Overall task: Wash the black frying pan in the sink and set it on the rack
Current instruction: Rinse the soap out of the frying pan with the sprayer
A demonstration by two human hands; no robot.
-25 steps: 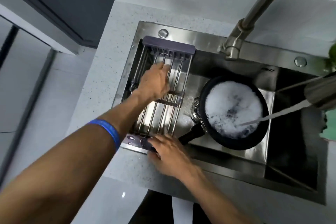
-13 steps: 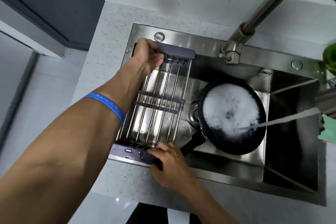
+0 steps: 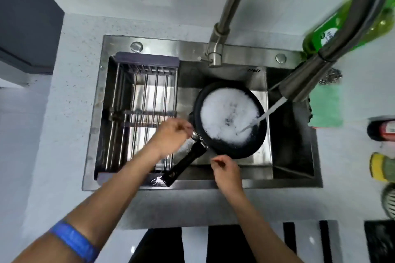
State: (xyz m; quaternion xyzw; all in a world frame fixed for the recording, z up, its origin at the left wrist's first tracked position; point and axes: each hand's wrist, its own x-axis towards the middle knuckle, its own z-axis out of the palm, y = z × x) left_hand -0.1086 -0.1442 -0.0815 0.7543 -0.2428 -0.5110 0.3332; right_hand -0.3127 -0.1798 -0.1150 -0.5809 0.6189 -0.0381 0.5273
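Pan [image 3: 229,119] sat foamy in the sink [image 3: 277,168], right of the rack [image 3: 145,113]. Our left hand [image 3: 171,134] and right hand [image 3: 226,170] hung loosely curled, grasping nothing. We judged: take handle [image 3: 183,163] first, tilt under the stream [image 3: 265,113].

Left hand [image 3: 171,136] extended from 7 o'clock toward 1 o'clock, fingers loosely curled, nothing gripped, blue wristband [image 3: 74,241] on forearm; right hand [image 3: 226,170] at 5 o'clock of the left, fingers loosely curled, nothing held.
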